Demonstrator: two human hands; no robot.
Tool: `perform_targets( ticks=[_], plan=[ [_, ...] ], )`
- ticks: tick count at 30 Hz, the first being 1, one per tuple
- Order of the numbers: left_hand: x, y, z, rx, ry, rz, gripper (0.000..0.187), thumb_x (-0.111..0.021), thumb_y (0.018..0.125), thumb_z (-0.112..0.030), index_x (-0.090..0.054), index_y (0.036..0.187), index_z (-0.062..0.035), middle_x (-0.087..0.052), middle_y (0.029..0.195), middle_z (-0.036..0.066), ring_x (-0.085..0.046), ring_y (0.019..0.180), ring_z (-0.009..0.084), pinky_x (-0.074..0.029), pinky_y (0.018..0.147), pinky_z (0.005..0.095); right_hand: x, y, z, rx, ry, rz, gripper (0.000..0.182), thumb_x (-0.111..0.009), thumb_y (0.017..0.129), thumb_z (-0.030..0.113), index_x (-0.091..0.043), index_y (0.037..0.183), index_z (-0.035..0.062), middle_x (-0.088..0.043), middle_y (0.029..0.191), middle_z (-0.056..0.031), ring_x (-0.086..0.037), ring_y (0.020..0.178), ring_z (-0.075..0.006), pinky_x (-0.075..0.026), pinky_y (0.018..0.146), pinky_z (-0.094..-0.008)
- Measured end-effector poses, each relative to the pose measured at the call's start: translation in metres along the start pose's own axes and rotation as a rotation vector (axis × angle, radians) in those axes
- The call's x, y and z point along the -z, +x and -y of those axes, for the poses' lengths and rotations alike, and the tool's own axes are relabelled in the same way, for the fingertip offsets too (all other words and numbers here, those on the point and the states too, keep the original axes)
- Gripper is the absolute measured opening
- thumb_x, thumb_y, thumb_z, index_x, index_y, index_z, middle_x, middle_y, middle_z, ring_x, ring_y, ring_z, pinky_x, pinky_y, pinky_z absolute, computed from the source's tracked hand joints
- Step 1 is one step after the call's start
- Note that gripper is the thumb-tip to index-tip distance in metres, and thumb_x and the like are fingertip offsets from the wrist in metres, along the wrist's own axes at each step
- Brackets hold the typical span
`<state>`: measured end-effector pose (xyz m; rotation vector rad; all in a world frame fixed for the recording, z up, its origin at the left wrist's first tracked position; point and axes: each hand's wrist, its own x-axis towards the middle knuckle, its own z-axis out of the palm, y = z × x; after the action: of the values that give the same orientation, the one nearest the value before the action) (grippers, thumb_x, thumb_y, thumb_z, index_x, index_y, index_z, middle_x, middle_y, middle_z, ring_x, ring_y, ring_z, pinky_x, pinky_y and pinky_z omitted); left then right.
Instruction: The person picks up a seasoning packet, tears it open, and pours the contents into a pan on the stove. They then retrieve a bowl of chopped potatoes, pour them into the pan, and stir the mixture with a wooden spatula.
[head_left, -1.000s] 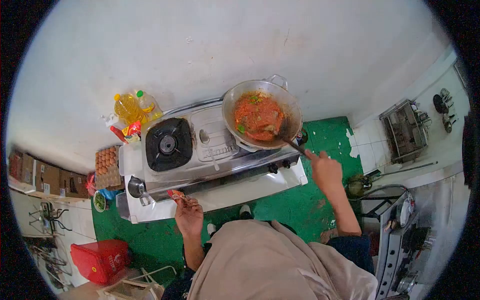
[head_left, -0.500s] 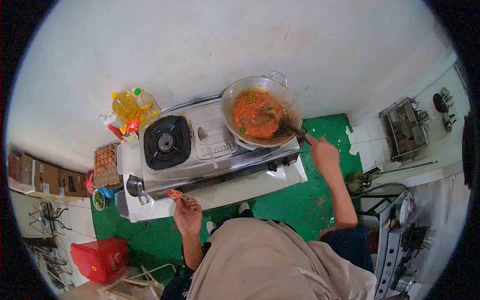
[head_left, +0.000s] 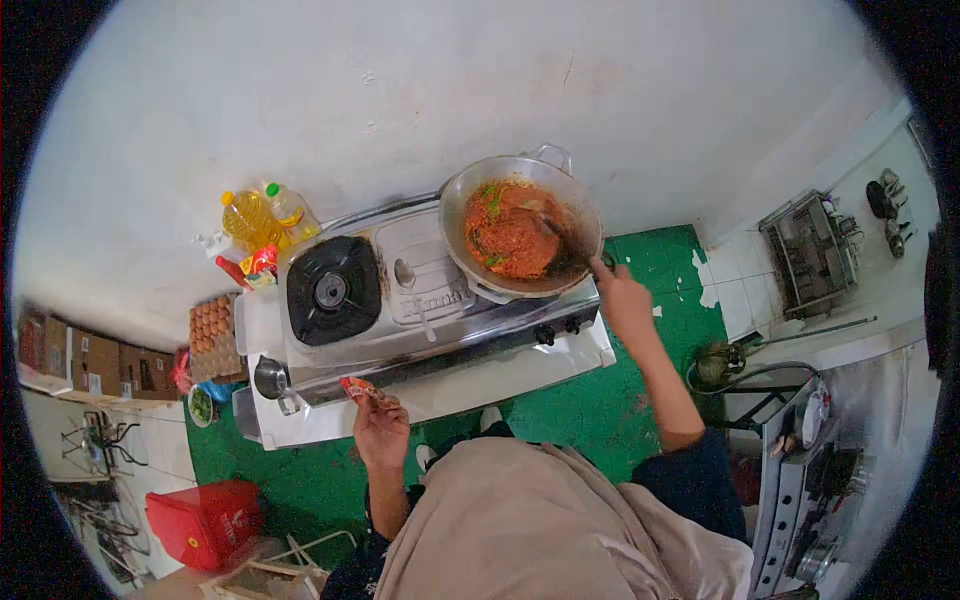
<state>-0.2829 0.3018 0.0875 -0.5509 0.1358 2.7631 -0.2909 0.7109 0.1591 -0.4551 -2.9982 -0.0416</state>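
The wok (head_left: 522,226) sits on the right-hand burner of the stove (head_left: 420,300), just ahead of the right hand (head_left: 620,297), and is filled with a thick, wet, orange-red mix flecked with green bits. That hand is clamped around the dark handle of a spatula (head_left: 560,245) whose blade is buried in the food near the rim closest to the wrist. The wok is a round, thin, dull-grey metal bowl with loop handles, and nothing steadies it; a hard push of the blade toward the far wall could, I judge, tip or slide it on the burner, or flick the loose, saucy mix over the low rim onto the brushed-steel stove top. The knuckles are close to the hot rim, so a slip along the handle could bring skin against metal. The left hand (head_left: 380,430), down near the body and well apart from the wok, has its fingers pinched together on a small crinkled red sachet (head_left: 358,389), held just over the white counter edge (head_left: 500,375); being light and glossy, it could drop easily. Beyond that hand are a black unlit burner (head_left: 330,290), yellow oil bottles (head_left: 262,217) of clear plastic and a tray of brown eggs (head_left: 212,328).
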Motion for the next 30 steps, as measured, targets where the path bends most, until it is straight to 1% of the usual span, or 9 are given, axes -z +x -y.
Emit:
perform_targets(
  ticks=[3,6,9,13,16,19,22,26,30],
  plan=[
    [-0.007,0.003,0.002,-0.001,0.000,0.029,0.017,-0.052,0.090,-0.019,-0.061,0.096,-0.0050,-0.061,0.087,0.006,-0.056,0.078,0.0173,-0.046,0.065,0.0260,0.011,-0.009,0.024,0.081,0.081,-0.049,0.042,-0.052,0.083,0.012,-0.052,0.124,0.0205,-0.057,0.088,-0.0157,-0.061,0.067,-0.0361,-0.050,0.057,-0.0449],
    [-0.010,0.003,0.001,-0.010,-0.017,0.061,0.017,-0.053,0.090,-0.018,-0.061,0.097,-0.0049,-0.061,0.088,0.007,-0.056,0.078,0.0177,-0.046,0.065,0.0260,0.072,-0.037,0.021,0.066,0.012,0.255,0.053,-0.052,0.077,0.006,-0.048,0.128,0.0198,-0.055,0.111,-0.0210,-0.064,0.073,-0.0357,-0.053,0.061,-0.0444],
    [-0.001,0.002,-0.002,-0.004,-0.032,0.034,0.018,-0.053,0.090,-0.018,-0.061,0.098,-0.0048,-0.062,0.088,0.007,-0.056,0.078,0.0175,-0.046,0.065,0.0260,0.078,-0.033,0.008,-0.047,-0.119,0.256,0.054,-0.052,0.077,0.006,-0.047,0.128,0.0200,-0.056,0.106,-0.0205,-0.064,0.072,-0.0354,-0.053,0.062,-0.0443],
    [-0.009,0.002,-0.001,0.009,-0.013,0.043,0.018,-0.053,0.090,-0.018,-0.061,0.099,-0.0049,-0.062,0.088,0.007,-0.056,0.078,0.0172,-0.046,0.065,0.0261,0.013,-0.004,0.023,0.042,0.013,-0.048,0.045,-0.053,0.081,0.009,-0.052,0.124,0.0207,-0.057,0.086,-0.0165,-0.060,0.064,-0.0366,-0.049,0.055,-0.0471],
    [-0.015,0.000,-0.002,0.008,-0.020,0.070,0.018,-0.053,0.090,-0.018,-0.061,0.098,-0.0048,-0.062,0.087,0.007,-0.056,0.078,0.0171,-0.046,0.066,0.0264,0.031,-0.028,0.032,0.179,0.078,-0.044,0.046,-0.053,0.080,0.008,-0.052,0.124,0.0202,-0.057,0.084,-0.0162,-0.061,0.063,-0.0353,-0.049,0.053,-0.0452],
    [-0.010,-0.001,-0.006,-0.029,0.001,0.089,0.017,-0.053,0.090,-0.018,-0.061,0.097,-0.0047,-0.062,0.087,0.007,-0.056,0.078,0.0168,-0.046,0.067,0.0265,0.071,-0.042,0.023,0.057,-0.078,0.170,0.046,-0.053,0.079,0.007,-0.052,0.123,0.0214,-0.057,0.085,-0.0164,-0.061,0.062,-0.0349,-0.050,0.053,-0.0446],
    [-0.002,-0.001,-0.009,0.003,-0.014,0.089,0.016,-0.053,0.090,-0.018,-0.061,0.095,-0.0043,-0.062,0.087,0.006,-0.056,0.080,0.0168,-0.047,0.067,0.0267,0.057,-0.022,0.027,-0.058,-0.092,0.124,0.051,-0.052,0.076,0.007,-0.050,0.126,0.0196,-0.058,0.099,-0.0184,-0.064,0.073,-0.0321,-0.053,0.058,-0.0417],
    [-0.010,0.001,-0.005,0.018,-0.018,0.050,0.017,-0.053,0.090,-0.018,-0.061,0.094,-0.0041,-0.062,0.087,0.007,-0.056,0.080,0.0168,-0.047,0.067,0.0270,0.023,-0.008,0.039,0.084,0.032,-0.011,0.051,-0.053,0.076,0.007,-0.050,0.126,0.0184,-0.057,0.099,-0.0183,-0.064,0.072,-0.0335,-0.053,0.060,-0.0440],
    [-0.011,-0.003,-0.008,-0.006,-0.010,0.049,0.017,-0.053,0.090,-0.018,-0.061,0.095,-0.0044,-0.062,0.085,0.006,-0.056,0.080,0.0167,-0.047,0.066,0.0266,0.090,-0.029,0.021,0.009,-0.004,0.140,0.041,-0.056,0.081,0.015,-0.053,0.122,0.0191,-0.058,0.093,-0.0151,-0.061,0.074,-0.0356,-0.050,0.062,-0.0457]
  ],
)
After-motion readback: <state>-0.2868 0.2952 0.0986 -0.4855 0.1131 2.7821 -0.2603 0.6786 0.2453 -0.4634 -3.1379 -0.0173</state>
